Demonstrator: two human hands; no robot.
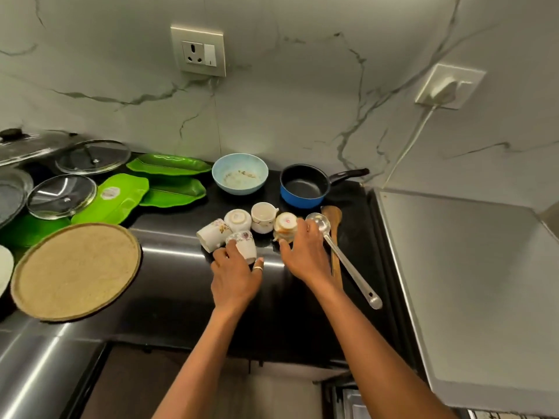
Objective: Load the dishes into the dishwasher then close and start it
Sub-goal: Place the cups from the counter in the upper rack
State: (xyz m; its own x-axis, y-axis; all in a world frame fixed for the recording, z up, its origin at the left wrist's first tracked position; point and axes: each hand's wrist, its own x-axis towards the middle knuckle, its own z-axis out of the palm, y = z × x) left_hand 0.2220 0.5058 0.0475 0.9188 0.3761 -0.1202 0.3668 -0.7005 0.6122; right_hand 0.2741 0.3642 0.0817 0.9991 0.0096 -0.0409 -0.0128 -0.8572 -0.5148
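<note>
Clearly our left hand (234, 275) fingers wrap a floral cup (243, 244); right hand (305, 252) fingers seemingly pinch an orange-marked cup (285, 226). We judge both light, brittle, slippery; grip their walls.

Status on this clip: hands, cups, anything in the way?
Left hand closing on floral cup; right hand on orange cup. Neither lifted yet. Ladle right beside right hand.

On the counter (169, 297), five cups (263, 219) stand and lie close together in the middle. Behind them is a bowl (240, 173), and to its right a saucepan (304, 186). Right of the cups lie a ladle (341, 255) and a wooden spatula (332, 231), side by side. To the left are trays (169, 166), glass lids (62, 196) and a round plate (75, 272) nearer the front edge.
</note>
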